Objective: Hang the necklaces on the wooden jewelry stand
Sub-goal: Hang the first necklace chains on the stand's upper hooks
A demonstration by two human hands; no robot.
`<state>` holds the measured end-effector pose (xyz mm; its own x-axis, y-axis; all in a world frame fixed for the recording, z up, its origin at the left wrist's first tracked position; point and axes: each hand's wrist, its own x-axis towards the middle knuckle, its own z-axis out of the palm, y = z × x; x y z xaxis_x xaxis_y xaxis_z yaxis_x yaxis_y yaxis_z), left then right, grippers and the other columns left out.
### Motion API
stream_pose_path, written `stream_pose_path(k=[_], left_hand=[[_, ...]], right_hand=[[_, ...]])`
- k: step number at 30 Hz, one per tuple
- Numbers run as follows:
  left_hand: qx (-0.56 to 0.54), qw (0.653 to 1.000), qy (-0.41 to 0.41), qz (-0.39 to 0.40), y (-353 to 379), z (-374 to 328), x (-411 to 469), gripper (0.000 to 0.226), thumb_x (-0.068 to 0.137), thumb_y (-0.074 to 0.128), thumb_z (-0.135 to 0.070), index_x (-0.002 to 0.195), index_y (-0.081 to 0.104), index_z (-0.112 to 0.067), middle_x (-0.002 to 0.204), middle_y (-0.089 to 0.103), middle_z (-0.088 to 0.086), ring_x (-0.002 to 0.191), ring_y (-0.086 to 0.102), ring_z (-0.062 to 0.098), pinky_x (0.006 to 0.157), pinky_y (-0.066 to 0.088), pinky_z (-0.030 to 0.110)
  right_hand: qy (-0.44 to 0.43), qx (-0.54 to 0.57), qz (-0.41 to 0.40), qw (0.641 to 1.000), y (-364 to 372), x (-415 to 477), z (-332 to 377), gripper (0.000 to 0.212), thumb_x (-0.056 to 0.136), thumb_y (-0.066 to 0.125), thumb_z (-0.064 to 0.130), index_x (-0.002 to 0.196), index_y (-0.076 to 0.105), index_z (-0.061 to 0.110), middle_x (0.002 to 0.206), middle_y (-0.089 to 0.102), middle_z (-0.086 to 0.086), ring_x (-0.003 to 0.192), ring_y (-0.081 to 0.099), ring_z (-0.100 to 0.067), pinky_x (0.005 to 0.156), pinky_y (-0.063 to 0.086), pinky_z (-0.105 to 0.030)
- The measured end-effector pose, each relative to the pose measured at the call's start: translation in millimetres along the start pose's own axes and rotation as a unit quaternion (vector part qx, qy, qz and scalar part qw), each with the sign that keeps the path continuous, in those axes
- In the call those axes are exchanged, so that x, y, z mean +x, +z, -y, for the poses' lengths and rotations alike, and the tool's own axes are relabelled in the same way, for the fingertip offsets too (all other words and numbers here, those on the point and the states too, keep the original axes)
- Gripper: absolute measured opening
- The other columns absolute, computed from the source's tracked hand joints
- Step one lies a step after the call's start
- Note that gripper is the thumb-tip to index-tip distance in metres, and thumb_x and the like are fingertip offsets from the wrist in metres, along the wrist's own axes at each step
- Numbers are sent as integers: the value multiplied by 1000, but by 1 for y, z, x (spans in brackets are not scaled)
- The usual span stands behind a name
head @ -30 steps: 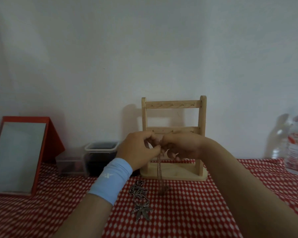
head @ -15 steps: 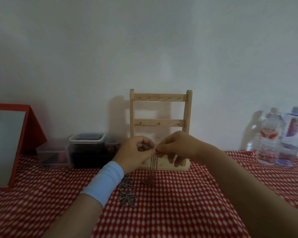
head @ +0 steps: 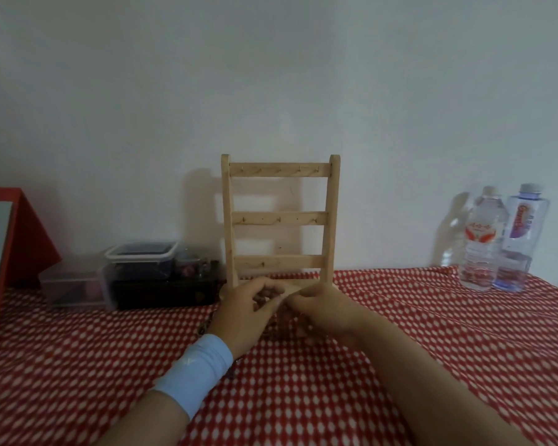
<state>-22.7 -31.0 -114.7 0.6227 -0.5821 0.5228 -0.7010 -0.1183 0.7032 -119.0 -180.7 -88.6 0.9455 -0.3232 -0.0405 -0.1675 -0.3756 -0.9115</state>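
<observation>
I see both forearms reaching in from the bottom edge, the hands meeting low in front of the pale wooden jewelry stand (head: 279, 220). The left hand (head: 245, 313), with a light blue wristband (head: 197, 371) on its wrist, has its fingers (head: 264, 296) curled inward. The right hand (head: 322, 312) mirrors it, and the fingertips of the two touch. Between them they pinch a thin dark chain necklace (head: 280, 321), which hangs in a blurred strand just below the pinch, close above the red-and-white checked cloth (head: 400, 317) on the counter. A second dark chain (head: 206, 326) lies on the cloth, mostly hidden under the left wrist.

The stand is upright against the white wall, just behind the hands, with three cross rails carrying small hooks.

To the left of the stand sits a cluster of containers. A clear plastic lidded tub (head: 142, 262) holds something dark that I cannot make out. In front of it lies a low black box (head: 168, 292), and beside that a smaller clear plastic box (head: 74, 288) with pinkish contents. A small round jar (head: 192, 267) seems to hold mixed beads. Further left leans a red-framed mirror (head: 0, 252). At the right, well apart from the stand, are two clear plastic water bottles, one with a red label (head: 482, 239) and one with a purple label (head: 520, 233).
</observation>
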Motion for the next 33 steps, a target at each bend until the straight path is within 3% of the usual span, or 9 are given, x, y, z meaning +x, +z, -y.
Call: stream_pose_path(k=[5,9,14,16,21,26,29,31,33], left_hand=[[-14,1000,5,-9,1,0,-1,22,89,69,-21,92,70,-42,97,68,-25,96,59,-11,80,46,6],[29,999,9,-36,2,0,-2,14,86,72,-22,85,71,-36,91,68,-23,91,59,-9,76,44,5],[70,997,6,-32,4,0,-5,8,92,64,-24,92,67,-32,94,63,-20,91,56,-8,74,41,2],[56,998,13,-35,3,-1,-6,10,93,63,-22,91,66,-31,93,64,-18,91,56,-10,74,40,0],[51,998,28,-21,4,-4,-7,12,94,62,-21,88,64,-31,89,63,-20,91,55,-13,74,41,2],[73,996,39,-23,6,-6,-9,16,87,69,-23,90,64,-38,87,65,-22,85,60,-9,72,47,6],[49,998,32,-15,4,-8,-9,19,88,69,-24,97,68,-40,93,67,-26,92,59,-12,78,46,4],[53,998,31,-10,3,-7,-8,15,89,67,-27,97,71,-39,95,68,-26,93,61,-9,82,47,6],[95,995,23,-3,2,-7,-7,10,91,64,-31,94,72,-35,91,69,-22,88,63,-3,81,52,16]], right_hand=[[-13,51,-9,999,1,-1,-3,34,102,56,25,100,72,-4,82,69,-8,61,61,-12,56,49,-27],[6,109,-17,994,5,-3,-2,30,102,56,21,98,72,-3,85,69,-11,61,63,-14,55,52,-29],[-5,169,7,986,5,-8,0,26,100,63,21,104,73,-3,98,73,-18,63,65,-15,53,54,-29],[-20,155,20,987,3,-10,-1,22,97,68,20,102,76,1,103,75,-17,65,65,-15,55,55,-29],[-18,137,13,990,0,-15,0,19,98,66,17,87,78,7,88,72,-9,63,63,-15,54,54,-31],[21,87,31,996,2,-12,-2,35,101,53,30,110,71,1,97,71,-13,71,65,-18,60,55,-31],[9,40,21,999,5,-10,-5,38,102,46,36,112,72,9,105,75,-6,91,73,-22,78,62,-34],[-11,2,9,1000,6,-9,-4,36,103,44,37,104,72,13,105,74,-1,97,71,-17,85,58,-28],[-42,-40,-13,998,8,-9,-3,32,104,46,30,86,64,11,88,66,2,79,62,-8,74,51,-22]])
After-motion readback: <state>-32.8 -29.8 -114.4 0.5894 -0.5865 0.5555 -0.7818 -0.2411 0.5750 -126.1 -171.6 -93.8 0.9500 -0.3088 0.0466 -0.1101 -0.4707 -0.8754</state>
